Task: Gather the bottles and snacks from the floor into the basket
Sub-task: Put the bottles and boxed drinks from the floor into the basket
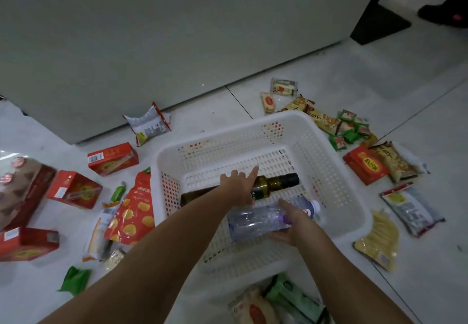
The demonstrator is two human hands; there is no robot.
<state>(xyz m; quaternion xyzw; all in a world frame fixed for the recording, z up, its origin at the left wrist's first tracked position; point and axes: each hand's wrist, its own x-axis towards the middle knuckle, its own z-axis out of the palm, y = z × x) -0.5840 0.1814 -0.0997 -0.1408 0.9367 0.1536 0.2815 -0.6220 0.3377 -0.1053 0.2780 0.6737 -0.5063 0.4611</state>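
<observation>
A white perforated basket [336, 171] stands on the floor in the middle. Inside it lies a dark olive glass bottle [276, 184] with a black cap, on its side. My left hand [238, 187] lies over that bottle with its fingers stretched out straight. Just in front, a clear plastic water bottle [255, 221] with a white cap lies on its side in the basket. My right hand [293, 219] grips it from the near side, fingers curled under it.
Snacks ring the basket on the tiled floor: red boxes [112, 157] and a red chip bag [134, 214] at left, green and yellow packets [349, 128] at back right, a yellow pack [377, 242] at right, bags [278, 301] at the near edge. A grey cabinet [152, 32] stands behind.
</observation>
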